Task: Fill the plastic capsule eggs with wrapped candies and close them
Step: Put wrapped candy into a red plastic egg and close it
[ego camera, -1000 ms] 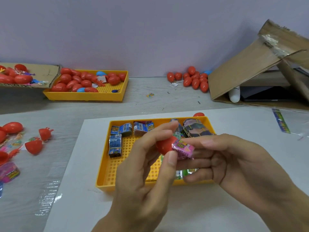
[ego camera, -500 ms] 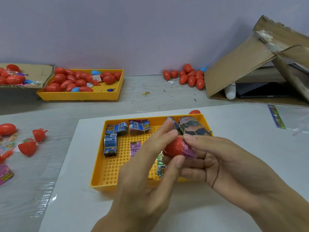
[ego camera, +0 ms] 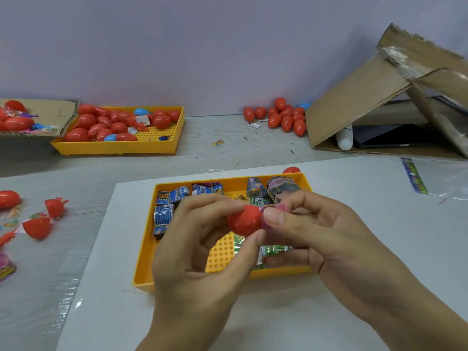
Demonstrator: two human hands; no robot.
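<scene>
My left hand [ego camera: 192, 252] grips a red egg half [ego camera: 244, 220] between thumb and fingers above the near yellow tray [ego camera: 144, 259]. My right hand [ego camera: 314, 231] pinches a pink wrapped candy [ego camera: 269, 211] and presses it into the open side of that half; only the candy's edge shows. Blue, green and dark wrapped candies [ego camera: 166, 214] lie in the tray under my hands.
A second yellow tray [ego camera: 114, 146] of red and blue eggs stands at the back left, beside a cardboard piece [ego camera: 50, 112]. Closed red eggs [ego camera: 281, 117] pile by a cardboard box [ego camera: 354, 105] at the back right. Open egg halves [ego camera: 38, 228] lie left.
The pink candy has gone from beside the egg half into its opening, pushed by my right hand. Both hands have shifted slightly right over the tray.
</scene>
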